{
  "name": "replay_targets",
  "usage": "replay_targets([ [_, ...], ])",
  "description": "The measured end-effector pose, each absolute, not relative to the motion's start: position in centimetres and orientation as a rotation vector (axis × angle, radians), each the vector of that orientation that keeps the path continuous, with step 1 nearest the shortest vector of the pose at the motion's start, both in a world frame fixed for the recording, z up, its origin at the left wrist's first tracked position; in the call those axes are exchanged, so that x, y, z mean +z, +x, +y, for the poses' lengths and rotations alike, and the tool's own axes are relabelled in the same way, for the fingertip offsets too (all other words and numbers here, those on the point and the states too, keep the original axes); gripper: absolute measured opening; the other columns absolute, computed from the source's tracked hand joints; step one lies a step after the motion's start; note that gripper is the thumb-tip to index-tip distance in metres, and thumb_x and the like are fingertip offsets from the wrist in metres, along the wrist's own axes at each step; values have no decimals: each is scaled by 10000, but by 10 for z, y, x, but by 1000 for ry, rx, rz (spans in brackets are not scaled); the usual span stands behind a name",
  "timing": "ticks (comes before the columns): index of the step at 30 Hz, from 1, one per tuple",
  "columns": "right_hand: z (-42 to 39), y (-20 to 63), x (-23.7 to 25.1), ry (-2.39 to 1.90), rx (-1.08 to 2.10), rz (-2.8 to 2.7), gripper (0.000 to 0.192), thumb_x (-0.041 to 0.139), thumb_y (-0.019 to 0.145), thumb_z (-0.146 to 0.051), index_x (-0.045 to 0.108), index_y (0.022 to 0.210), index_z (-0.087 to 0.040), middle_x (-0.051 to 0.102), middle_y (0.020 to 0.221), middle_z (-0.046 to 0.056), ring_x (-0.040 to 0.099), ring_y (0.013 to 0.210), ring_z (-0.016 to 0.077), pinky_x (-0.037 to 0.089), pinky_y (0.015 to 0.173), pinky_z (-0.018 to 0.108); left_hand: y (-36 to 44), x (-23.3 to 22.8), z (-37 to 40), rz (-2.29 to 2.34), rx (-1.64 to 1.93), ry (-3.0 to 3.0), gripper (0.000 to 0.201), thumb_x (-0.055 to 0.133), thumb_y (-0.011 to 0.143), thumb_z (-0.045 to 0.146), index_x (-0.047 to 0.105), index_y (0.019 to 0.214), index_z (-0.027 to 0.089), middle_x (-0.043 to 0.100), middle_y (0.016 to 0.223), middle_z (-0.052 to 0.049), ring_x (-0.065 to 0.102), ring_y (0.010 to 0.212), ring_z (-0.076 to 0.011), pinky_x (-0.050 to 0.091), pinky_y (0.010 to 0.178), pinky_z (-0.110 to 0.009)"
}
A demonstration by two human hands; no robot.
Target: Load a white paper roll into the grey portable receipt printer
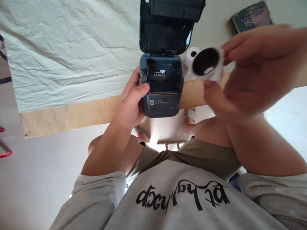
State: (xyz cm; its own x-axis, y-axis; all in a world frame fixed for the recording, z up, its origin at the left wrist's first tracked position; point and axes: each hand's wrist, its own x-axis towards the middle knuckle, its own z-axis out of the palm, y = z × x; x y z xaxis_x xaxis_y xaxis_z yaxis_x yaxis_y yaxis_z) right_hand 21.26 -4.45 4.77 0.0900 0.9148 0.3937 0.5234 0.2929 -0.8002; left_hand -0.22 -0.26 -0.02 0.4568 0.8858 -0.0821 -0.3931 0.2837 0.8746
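Left hand (pixel 130 103) wraps the left side of the small dark label printer (pixel 163 92), grip closed on its body, thumb lying over the top front corner. The printer sits at the near edge of the bench (pixel 72 111), lid (pixel 168 25) swung fully up toward 12 o'clock, paper bay open and bare apart from a small sticker inside. Right hand (pixel 251 70) is raised off the bench at 3 o'clock from the printer, blurred, grip pinched around a white paper roll (pixel 208 64) with its dark hollow core facing the camera; fingers on top, thumb under. A second white roll (pixel 192 57) stands on the bench just beside the printer's right side, partly hidden behind the held roll. Count: two rolls, one printer, one phone. The phone (pixel 251 19) lies at 1 o'clock, screen lit with a clock readout, partly cut off by the right hand's fingers. The bench top is covered by a wrinkled pale cloth (pixel 72 48), with a bare wooden strip left along the near edge. Below the edge: pale tiled floor (pixel 43 179), the person's knees, olive shorts and sandalled feet, a grey printed T-shirt at 6 o'clock. A red object (pixel 4 153) pokes in at 9 o'clock, too cropped to identify. Nothing lies between the held roll and the open bay.
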Motion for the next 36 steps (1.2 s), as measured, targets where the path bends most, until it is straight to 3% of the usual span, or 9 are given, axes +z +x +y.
replay_targets([
  [3,-44,194,46,-1120,212,-1822,158,595,802,-235,534,945,-262,691,1051,-24,662,992,164,554,840,369,-1,6,-4,693,949,926,262,607,851,381,618,1087,269,682,968,7,626,1049,-199,479,749,-282],
  [6,-35,184,39,-1113,-30,-1959,274,555,794,-55,503,981,-249,703,1089,-40,685,987,120,537,805,301,1,10,-5,711,952,915,249,594,854,348,617,1081,250,681,986,-4,619,1145,-218,514,836,-291],
  [11,-23,179,32,-1264,-69,-1994,204,576,817,-75,545,933,-241,722,1065,-59,702,978,127,518,787,315,2,7,-4,671,978,928,291,597,852,343,610,1119,229,675,1027,-28,585,1233,-253,528,946,-355],
  [16,-27,178,31,-1184,-73,-1944,108,618,824,-128,588,814,-232,721,990,-58,677,891,141,497,769,339,-2,-12,3,609,998,983,296,641,823,408,636,1075,253,666,978,-29,632,1097,-245,538,860,-348],
  [18,-33,178,31,-1105,-71,-1960,106,632,809,-134,595,827,-232,709,949,-39,651,849,153,479,761,353,-3,-19,5,536,1019,1016,377,667,801,446,620,1128,265,675,1040,-27,637,1068,-228,544,863,-343],
  [22,-40,178,28,-975,-70,-2047,94,645,806,-158,593,827,-233,691,881,-42,610,783,140,418,694,353,-3,-25,5,483,1068,1046,648,718,756,478,457,1331,331,594,1310,5,591,1220,-200,506,1015,-339],
  [29,-38,189,31,-913,56,-1932,89,654,806,-236,618,884,-218,676,897,2,619,824,152,501,724,361,-3,-41,12,537,1040,1195,1049,857,539,429,300,1426,376,568,1328,-30,660,1097,-241,569,791,-305],
  [31,-37,193,33,-995,104,-1773,113,626,824,-248,616,934,-226,650,943,23,619,901,158,510,687,319,-4,-45,14,537,1020,1233,1113,861,511,415,268,1452,370,560,1351,-47,653,1104,-254,574,789,-320],
  [36,-32,199,31,-1108,314,-1638,460,574,883,-292,465,1326,-352,468,1418,-24,468,1370,246,518,737,273,-5,-42,13,524,1017,1279,1092,837,523,405,281,1462,367,613,1257,-55,652,1045,-239,574,749,-334],
])
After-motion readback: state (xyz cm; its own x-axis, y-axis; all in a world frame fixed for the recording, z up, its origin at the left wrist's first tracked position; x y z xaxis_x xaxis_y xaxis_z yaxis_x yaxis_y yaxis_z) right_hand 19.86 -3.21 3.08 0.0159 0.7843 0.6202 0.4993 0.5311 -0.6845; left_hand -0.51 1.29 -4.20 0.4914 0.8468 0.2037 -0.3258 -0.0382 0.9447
